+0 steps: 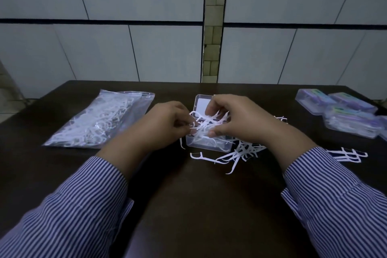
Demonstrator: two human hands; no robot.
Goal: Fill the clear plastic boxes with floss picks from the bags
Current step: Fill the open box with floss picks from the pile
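Note:
An open clear plastic box (201,145) sits mid-table with its lid (202,103) tipped up at the back. Above it, my left hand (165,125) and my right hand (234,119) both pinch a tangled bunch of white floss picks (206,124). Some picks lie inside the box. More loose picks (240,153) are scattered on the table in front of the box and to its right. A clear zip bag of floss picks (98,121) lies flat to the left.
Several closed clear boxes with purple labels (343,111) are grouped at the far right. A small stack of aligned picks (349,154) lies by my right sleeve. The dark wooden table (199,205) ends at a tiled wall behind.

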